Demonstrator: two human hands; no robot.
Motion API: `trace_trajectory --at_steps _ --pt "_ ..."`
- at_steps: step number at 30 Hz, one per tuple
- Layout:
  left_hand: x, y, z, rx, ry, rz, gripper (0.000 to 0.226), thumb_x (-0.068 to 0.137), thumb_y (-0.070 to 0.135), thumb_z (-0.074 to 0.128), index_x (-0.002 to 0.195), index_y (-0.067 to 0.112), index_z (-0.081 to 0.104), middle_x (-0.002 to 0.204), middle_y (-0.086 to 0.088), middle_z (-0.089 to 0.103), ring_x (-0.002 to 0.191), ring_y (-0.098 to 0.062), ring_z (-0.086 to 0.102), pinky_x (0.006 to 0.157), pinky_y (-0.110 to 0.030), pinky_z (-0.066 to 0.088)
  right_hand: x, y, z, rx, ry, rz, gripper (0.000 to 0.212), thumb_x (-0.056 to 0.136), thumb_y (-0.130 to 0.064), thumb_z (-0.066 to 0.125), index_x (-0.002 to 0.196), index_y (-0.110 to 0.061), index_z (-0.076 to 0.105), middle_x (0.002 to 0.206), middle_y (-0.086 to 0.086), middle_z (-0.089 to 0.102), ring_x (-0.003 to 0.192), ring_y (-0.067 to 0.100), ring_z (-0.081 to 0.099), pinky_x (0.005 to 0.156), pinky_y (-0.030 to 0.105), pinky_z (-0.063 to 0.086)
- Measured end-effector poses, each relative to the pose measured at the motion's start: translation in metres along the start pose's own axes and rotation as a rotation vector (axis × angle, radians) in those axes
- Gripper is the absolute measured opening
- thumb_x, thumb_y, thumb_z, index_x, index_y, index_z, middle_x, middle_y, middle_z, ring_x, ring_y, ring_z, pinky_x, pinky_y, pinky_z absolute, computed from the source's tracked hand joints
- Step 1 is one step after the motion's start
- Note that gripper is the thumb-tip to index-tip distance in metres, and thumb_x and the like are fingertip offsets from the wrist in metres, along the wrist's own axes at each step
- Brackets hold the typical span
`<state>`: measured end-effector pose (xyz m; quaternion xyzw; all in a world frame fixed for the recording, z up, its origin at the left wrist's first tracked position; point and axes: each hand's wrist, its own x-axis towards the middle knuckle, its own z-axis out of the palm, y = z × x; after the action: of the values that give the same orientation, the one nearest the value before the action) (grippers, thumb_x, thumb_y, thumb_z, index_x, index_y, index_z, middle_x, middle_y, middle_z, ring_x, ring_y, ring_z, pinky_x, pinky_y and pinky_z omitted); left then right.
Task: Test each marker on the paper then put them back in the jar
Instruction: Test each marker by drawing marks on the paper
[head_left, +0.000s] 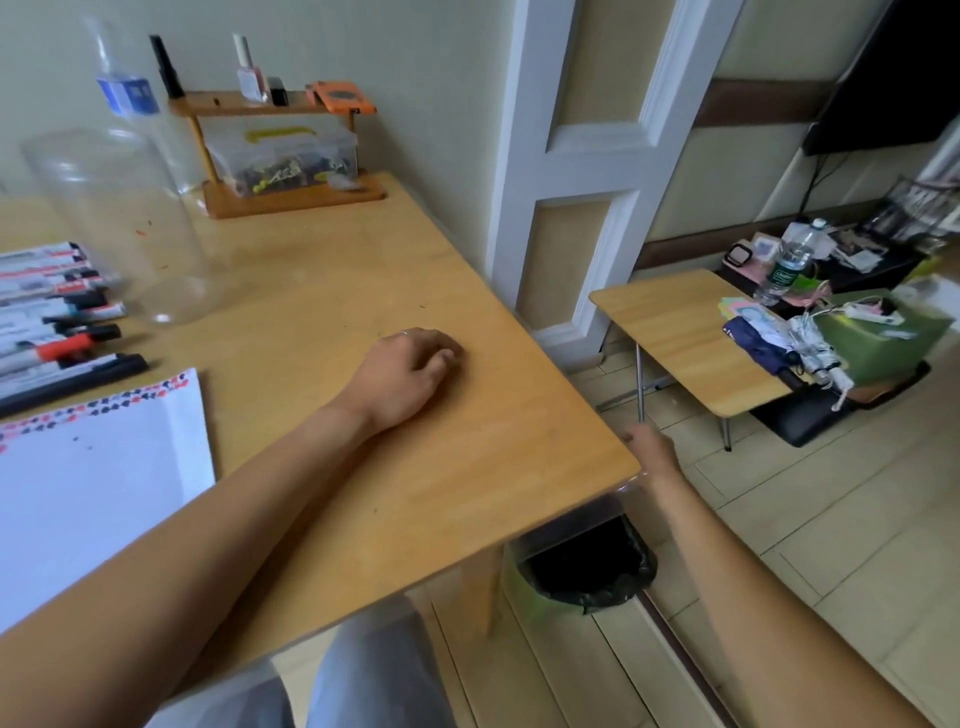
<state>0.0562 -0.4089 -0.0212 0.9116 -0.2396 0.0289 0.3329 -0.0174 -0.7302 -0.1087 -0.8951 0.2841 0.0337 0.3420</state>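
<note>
Head view: the markers (57, 306) are laid in a row at the left edge of the frame beside the empty jar (119, 218), well apart from both hands, so none is tested while the left hand (410, 374) is rested loosely curled and empty on the desk (467, 467) and the right hand (649, 449), fingers unclear, is held off its corner at centre right.

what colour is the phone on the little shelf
Orange, with a dark patch; the phone shows in the head view.

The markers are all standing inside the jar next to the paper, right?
Not quite. The head view shows the markers lying in a row on the table, outside the jar, which looks empty. They are next to the paper, as you said.
</note>
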Motion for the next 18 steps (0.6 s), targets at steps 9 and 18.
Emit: trace_trajectory --at_steps 9,18 --pt "-0.056 -0.037 -0.086 0.015 0.164 -0.002 0.023 0.100 0.016 0.055 0.110 0.023 0.074 0.110 0.004 0.069 0.105 -0.015 0.061 0.090 -0.024 0.042 -0.076 -0.204 0.001 0.131 0.225 -0.647 0.014 0.098 -0.018 0.061 0.094 -0.019 0.074 0.084 -0.005 0.071 0.079 0.015 0.066 0.064 0.015 0.044" --pt "-0.170 -0.157 -0.182 0.320 0.547 -0.258 0.029 0.079 -0.006 0.056 0.095 0.016 0.067 0.091 -0.005 0.061 0.086 -0.030 0.056 0.070 -0.042 0.050 -0.166 -0.352 0.184 0.178 -0.124 -1.136 0.014 0.087 -0.004 0.067 0.089 -0.014 0.076 0.077 -0.009 0.066 0.065 0.010 0.059 0.066 0.016 0.044"
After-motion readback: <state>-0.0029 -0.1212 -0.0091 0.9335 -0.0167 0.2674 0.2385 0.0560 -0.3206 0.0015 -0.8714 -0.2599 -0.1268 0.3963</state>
